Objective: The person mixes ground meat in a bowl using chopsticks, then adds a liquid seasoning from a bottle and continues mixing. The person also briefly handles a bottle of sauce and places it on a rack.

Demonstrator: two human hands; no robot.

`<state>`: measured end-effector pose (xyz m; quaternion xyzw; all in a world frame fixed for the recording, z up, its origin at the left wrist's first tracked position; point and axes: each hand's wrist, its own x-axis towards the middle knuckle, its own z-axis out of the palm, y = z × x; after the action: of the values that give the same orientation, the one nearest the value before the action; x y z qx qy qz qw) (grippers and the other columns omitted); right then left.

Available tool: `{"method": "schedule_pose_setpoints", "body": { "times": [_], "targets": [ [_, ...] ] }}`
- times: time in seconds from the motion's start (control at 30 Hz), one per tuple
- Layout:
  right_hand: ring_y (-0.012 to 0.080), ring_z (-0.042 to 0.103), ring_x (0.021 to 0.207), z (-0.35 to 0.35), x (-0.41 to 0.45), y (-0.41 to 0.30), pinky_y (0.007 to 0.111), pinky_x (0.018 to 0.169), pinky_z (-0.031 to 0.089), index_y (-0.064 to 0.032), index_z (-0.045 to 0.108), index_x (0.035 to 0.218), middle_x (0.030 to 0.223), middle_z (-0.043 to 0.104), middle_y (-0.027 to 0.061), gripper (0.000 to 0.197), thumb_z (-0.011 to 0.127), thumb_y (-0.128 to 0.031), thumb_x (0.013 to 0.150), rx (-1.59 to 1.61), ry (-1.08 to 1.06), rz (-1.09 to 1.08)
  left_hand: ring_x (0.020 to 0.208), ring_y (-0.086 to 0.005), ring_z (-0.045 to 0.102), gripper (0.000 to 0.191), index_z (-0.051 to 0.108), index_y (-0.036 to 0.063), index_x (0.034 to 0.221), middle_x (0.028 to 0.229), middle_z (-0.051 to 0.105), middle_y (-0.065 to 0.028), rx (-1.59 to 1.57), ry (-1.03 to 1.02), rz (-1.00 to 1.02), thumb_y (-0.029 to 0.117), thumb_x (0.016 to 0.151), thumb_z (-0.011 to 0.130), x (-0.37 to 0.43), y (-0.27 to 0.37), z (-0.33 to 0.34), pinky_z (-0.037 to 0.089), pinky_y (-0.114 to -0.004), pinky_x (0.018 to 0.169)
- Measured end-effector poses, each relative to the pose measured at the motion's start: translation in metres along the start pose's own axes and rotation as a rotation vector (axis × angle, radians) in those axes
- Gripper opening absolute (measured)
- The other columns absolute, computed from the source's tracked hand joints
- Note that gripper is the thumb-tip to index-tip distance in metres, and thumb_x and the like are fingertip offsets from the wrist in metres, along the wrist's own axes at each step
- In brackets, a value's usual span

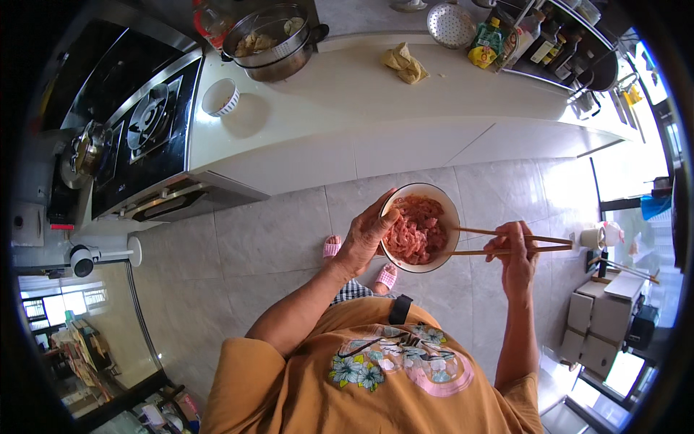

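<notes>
My left hand (pixel 364 233) grips the rim of a white bowl (pixel 449 223) in front of my body, with the thumb hooked over the edge. Inside lies a heap of raw sliced meat (pixel 415 230), reddish and moist. Two wooden chopsticks (pixel 488 251) are held by my right hand (pixel 515 249), to the right of the bowl. Their tips are spread apart and reach the bowl's right rim. Both hands are above the tiled floor, away from the counter.
Beyond the bowl runs a white counter (pixel 325 116). On it stand a small striped bowl (pixel 221 99), a steamer pot (pixel 276 62), a crumpled cloth (pixel 405 63), a perforated metal strainer (pixel 451 25) and a rack of bottles (pixel 553 51). A gas stove (pixel 149 122) is at the left.
</notes>
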<state>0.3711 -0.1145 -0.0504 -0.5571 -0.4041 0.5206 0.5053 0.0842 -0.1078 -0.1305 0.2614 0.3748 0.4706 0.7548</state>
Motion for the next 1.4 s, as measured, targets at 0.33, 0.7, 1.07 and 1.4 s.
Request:
{"method": "schedule_pose_setpoints", "body": {
  "times": [0.33,0.7,1.07,1.4],
  "targets": [
    [0.0232,0.072,0.071,-0.025,-0.025,0.027,0.033,0.058,0.058,-0.0012,0.059,0.095,0.079,0.066,0.0111,0.030,0.047,-0.027,0.106,0.335,0.075,-0.042,0.128,-0.0177,0.053,0.082,0.034,0.0116,0.153,0.143,0.050,-0.0081,-0.039,0.059,-0.011,0.053,0.090,0.067,-0.034,-0.029,0.046,0.057,-0.037,0.094],
    [0.0182,0.069,0.073,-0.015,-0.042,0.004,0.032,0.063,0.057,0.0017,0.057,0.092,0.083,0.065,0.0116,0.030,0.044,-0.020,0.107,0.004,-0.075,-0.222,0.129,-0.0195,0.052,0.078,0.035,0.0090,0.152,0.144,0.049,-0.0089,-0.130,0.029,-0.018,0.050,0.093,0.066,-0.056,-0.029,0.052,0.052,-0.037,0.102],
    [0.0169,0.066,0.065,-0.029,-0.036,-0.014,0.031,0.055,0.054,0.0006,0.060,0.095,0.074,0.060,0.0070,0.033,0.044,-0.026,0.107,0.008,-0.122,-0.234,0.132,-0.0187,0.047,0.081,0.034,0.0066,0.153,0.145,0.048,-0.0108,-0.002,0.086,0.050,0.045,0.091,0.070,-0.061,-0.039,0.032,0.043,-0.036,0.110],
    [0.0230,0.070,0.070,-0.016,-0.035,0.059,0.031,0.056,0.056,-0.0018,0.059,0.094,0.079,0.065,0.0105,0.032,0.047,-0.029,0.107,0.405,0.009,0.088,0.129,-0.0182,0.051,0.080,0.033,0.0053,0.152,0.143,0.050,-0.0104,-0.052,0.065,0.054,0.045,0.092,0.068,-0.070,-0.030,0.042,0.046,-0.036,0.109]
  ]
}}
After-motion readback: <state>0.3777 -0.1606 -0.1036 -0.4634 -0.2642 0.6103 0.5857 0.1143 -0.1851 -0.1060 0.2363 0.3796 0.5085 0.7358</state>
